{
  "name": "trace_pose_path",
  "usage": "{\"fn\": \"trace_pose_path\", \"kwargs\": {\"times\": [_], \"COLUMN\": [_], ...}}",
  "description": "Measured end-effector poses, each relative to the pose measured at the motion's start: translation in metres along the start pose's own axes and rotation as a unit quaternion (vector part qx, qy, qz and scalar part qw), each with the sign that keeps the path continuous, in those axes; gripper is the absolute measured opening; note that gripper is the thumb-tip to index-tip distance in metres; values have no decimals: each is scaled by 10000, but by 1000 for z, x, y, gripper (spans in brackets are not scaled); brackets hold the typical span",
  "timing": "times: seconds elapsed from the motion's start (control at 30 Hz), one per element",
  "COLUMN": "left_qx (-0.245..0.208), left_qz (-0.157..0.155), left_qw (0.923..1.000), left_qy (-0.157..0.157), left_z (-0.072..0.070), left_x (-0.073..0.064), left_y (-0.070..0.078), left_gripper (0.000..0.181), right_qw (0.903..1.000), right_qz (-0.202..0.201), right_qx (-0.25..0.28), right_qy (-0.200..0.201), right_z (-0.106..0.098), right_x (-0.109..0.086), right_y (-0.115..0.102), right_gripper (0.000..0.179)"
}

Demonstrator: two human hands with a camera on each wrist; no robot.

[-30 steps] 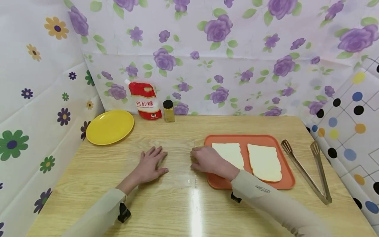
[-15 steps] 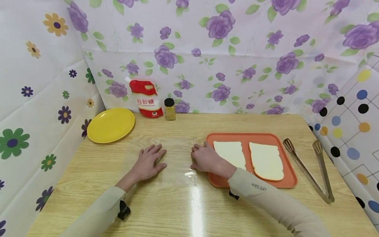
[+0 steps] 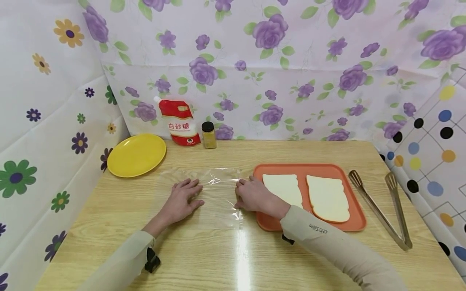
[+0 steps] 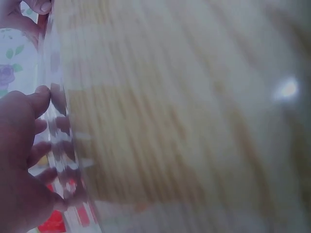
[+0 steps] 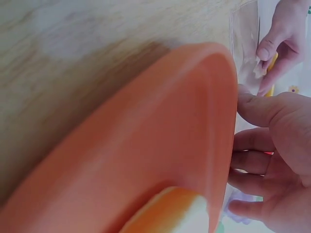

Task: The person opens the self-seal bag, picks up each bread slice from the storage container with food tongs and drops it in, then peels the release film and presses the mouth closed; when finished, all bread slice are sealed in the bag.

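The head view is bright, with glare streaking the tabletop (image 3: 243, 258) and glinting off the plastic (image 3: 217, 204); wrist views look dimmer, hazier.

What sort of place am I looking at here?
Probably a food-prep table, perhaps a staged kitchen set: two bread slices lie on an orange tray, metal tongs lie beside it, and flower-patterned sheeting rises behind.

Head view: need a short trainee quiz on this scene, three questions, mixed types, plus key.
1. How many flat white bread slices lie on the orange rectangular tray?
2. True or false: the V-shaped silver metal tongs lie outside the tray.
3. The left hand touches which?
A) glossy yellow plate
B) thin clear plastic sheet
C) red-and-white pouch

Key: 1. Two; 2. True; 3. B
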State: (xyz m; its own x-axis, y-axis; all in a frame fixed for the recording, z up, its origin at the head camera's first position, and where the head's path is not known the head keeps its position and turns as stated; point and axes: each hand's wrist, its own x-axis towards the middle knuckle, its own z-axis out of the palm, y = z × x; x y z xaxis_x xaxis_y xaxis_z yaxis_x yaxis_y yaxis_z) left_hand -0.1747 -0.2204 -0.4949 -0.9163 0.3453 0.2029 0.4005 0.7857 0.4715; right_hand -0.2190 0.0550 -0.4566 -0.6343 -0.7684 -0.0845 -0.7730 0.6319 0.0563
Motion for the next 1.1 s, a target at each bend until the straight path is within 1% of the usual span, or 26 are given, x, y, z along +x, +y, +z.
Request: {"fn": "trace_pose_path", "kwargs": {"times": [0.17, 0.3, 0.4, 0.5, 0.6, 0.67, 0.77, 0.87, 0.93, 1.0, 1.1], "left_qx": [157, 260, 258, 196, 4, -153, -260, -159, -72, 11, -53], "left_qz": [96, 240, 303, 351, 371, 353, 291, 278, 316, 385, 435], "left_qw": [9998, 9989, 9980, 9969, 9957, 9950, 9953, 9964, 9963, 9947, 9901], "left_qy": [113, 320, 487, 671, 852, 927, 887, 781, 801, 956, 1331], "left_z": [0, -1, -2, -3, -4, -5, -6, -4, -2, 0, 2], "left_x": [1, 2, 1, -1, -1, -2, -3, -4, -4, -4, -3], "left_y": [0, 1, 0, 0, -1, 0, -1, -2, -5, -7, -10], "left_gripper": [47, 41, 36, 32, 31, 33, 40, 49, 49, 46, 35], "right_qw": [10000, 10000, 9999, 9997, 9997, 9998, 9998, 9997, 9996, 9995, 9995], "right_qz": [-9, 18, 20, 30, 24, -1, -26, -35, -47, -49, -29], "right_qx": [63, 82, 136, 186, 195, 178, 187, 240, 284, 300, 310], "right_qy": [-4, -33, -94, -139, -117, -87, -65, -55, -41, -42, -86], "right_z": [-3, -2, -2, -2, -2, -2, -2, -1, 0, 0, -1], "right_x": [0, 0, 0, 0, 0, -1, -1, -1, -1, -1, -1], "right_y": [0, 0, 0, 0, 1, 2, 2, 2, 3, 3, 3], "right_gripper": [32, 33, 34, 35, 34, 34, 33, 32, 31, 30, 29]}}
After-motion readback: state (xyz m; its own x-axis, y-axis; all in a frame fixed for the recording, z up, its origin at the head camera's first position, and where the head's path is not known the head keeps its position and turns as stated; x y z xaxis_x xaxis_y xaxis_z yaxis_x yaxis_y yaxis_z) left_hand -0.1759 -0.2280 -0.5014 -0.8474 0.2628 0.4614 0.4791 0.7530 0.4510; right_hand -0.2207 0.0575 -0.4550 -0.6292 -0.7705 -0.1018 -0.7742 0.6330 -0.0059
